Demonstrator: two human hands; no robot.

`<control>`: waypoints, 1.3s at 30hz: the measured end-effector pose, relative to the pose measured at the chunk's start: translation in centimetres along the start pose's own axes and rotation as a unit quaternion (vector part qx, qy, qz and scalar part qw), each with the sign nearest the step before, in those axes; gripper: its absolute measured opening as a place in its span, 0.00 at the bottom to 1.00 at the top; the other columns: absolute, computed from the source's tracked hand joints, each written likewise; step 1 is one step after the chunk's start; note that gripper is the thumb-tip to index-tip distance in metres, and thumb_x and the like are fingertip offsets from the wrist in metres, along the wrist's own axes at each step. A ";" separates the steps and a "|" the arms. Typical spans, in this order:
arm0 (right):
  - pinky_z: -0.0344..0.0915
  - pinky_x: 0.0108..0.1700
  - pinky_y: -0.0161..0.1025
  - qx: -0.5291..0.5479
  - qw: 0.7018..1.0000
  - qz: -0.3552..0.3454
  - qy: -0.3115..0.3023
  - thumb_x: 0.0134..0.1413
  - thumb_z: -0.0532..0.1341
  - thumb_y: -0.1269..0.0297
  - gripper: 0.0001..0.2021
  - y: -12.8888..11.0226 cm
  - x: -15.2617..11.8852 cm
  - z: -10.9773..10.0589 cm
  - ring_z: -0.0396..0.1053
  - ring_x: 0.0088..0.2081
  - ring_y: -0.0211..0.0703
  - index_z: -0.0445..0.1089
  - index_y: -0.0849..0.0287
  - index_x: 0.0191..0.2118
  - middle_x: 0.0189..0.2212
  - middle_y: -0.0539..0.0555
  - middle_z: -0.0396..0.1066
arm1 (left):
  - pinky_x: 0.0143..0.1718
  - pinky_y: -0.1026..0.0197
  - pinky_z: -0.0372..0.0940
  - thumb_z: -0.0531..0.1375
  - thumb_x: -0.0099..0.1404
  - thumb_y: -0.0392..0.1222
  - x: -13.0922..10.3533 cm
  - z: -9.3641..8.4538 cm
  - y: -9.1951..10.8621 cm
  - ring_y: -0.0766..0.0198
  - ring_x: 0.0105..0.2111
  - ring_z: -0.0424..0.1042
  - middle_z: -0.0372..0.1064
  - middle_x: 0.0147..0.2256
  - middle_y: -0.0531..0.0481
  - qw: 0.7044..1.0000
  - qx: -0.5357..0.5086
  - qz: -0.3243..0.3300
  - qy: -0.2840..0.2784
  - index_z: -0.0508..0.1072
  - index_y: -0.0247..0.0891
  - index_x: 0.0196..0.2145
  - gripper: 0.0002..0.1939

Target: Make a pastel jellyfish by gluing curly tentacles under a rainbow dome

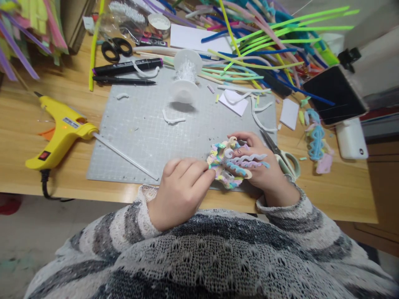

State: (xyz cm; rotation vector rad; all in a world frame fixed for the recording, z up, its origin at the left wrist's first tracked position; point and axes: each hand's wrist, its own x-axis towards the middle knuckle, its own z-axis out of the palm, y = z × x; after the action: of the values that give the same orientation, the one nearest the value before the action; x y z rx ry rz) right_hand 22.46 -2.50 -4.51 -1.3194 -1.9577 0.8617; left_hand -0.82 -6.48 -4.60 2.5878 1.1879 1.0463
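A pastel craft piece of twisted pipe cleaners point(227, 161), with wavy blue and lilac strands trailing to the right, is held between both hands above the front edge of the grey cutting mat point(137, 120). My left hand point(183, 189) pinches its left edge, fingers curled together. Around its right side wraps my right hand point(260, 166), the thumb and part of the fingers hidden behind the piece. Just right of that hand lie scissors with pale green handles point(288, 162). White pipe cleaner offcuts point(173, 119) are scattered on the mat.
A yellow glue gun point(62, 128) with a clear glue stick lies left, its cord hanging over the edge. A spool of clear thread point(186, 74) stands on the mat. Behind are markers point(127, 66), black-handled scissors point(116, 50) and heaped pipe cleaners point(264, 37). A phone point(335, 95) leans right.
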 end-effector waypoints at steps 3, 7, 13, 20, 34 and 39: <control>0.66 0.56 0.52 -0.009 1.000 0.011 0.009 0.46 0.69 0.63 0.07 -0.1 0.0 0.1 0.68 0.52 0.49 0.75 0.52 0.34 0.51 0.53 0.68 | 0.41 0.54 0.57 0.61 0.65 0.35 0.0 0.0 0.0 0.59 0.38 0.70 0.76 0.38 0.49 1.000 0.000 0.000 0.002 0.73 0.35 0.41 0.06; 0.66 0.56 0.52 -0.013 1.000 0.010 0.011 0.45 0.70 0.62 0.07 -0.2 0.0 0.1 0.68 0.52 0.49 0.75 0.52 0.33 0.50 0.53 0.68 | 0.41 0.54 0.57 0.60 0.65 0.35 0.0 -0.1 0.0 0.59 0.39 0.70 0.76 0.38 0.49 1.000 0.001 0.000 0.000 0.73 0.36 0.41 0.06; 0.66 0.56 0.54 -0.014 1.000 0.022 0.003 0.45 0.70 0.62 0.08 -0.2 0.0 0.1 0.68 0.52 0.51 0.75 0.51 0.33 0.51 0.54 0.68 | 0.42 0.55 0.58 0.60 0.66 0.35 0.1 -0.1 0.1 0.59 0.39 0.70 0.76 0.39 0.49 1.000 0.004 -0.002 -0.006 0.73 0.37 0.41 0.06; 0.63 0.56 0.56 -0.014 0.999 -0.013 -0.044 0.48 0.68 0.63 0.06 -0.6 0.4 -0.5 0.67 0.53 0.52 0.74 0.52 0.35 0.51 0.55 0.67 | 0.42 0.54 0.58 0.60 0.65 0.36 0.4 -0.5 0.1 0.59 0.39 0.71 0.75 0.37 0.48 0.999 -0.028 -0.029 -0.001 0.72 0.37 0.40 0.06; 0.56 0.58 0.63 -0.088 0.992 -0.011 -0.087 0.51 0.67 0.64 0.11 -2.2 0.2 -2.5 0.64 0.57 0.56 0.72 0.51 0.42 0.53 0.57 0.67 | 0.45 0.53 0.66 0.61 0.63 0.36 3.6 -2.4 -0.4 0.60 0.41 0.71 0.73 0.41 0.46 0.956 -0.194 -0.187 -0.113 0.68 0.37 0.49 0.16; 0.54 0.58 0.63 -0.137 0.986 -0.016 -0.094 0.51 0.66 0.64 0.18 -2.4 0.1 -3.4 0.63 0.58 0.58 0.68 0.50 0.49 0.55 0.57 0.66 | 0.44 0.56 0.67 0.62 0.61 0.35 5.2 -2.4 -0.3 0.62 0.40 0.71 0.73 0.42 0.47 0.960 -0.202 -0.154 -0.119 0.67 0.37 0.50 0.19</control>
State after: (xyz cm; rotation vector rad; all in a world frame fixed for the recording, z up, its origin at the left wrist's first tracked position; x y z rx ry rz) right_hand 23.85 -2.50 -0.58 -1.3964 -2.3053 0.7417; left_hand -0.16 -3.02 -0.09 2.0672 1.1295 0.7856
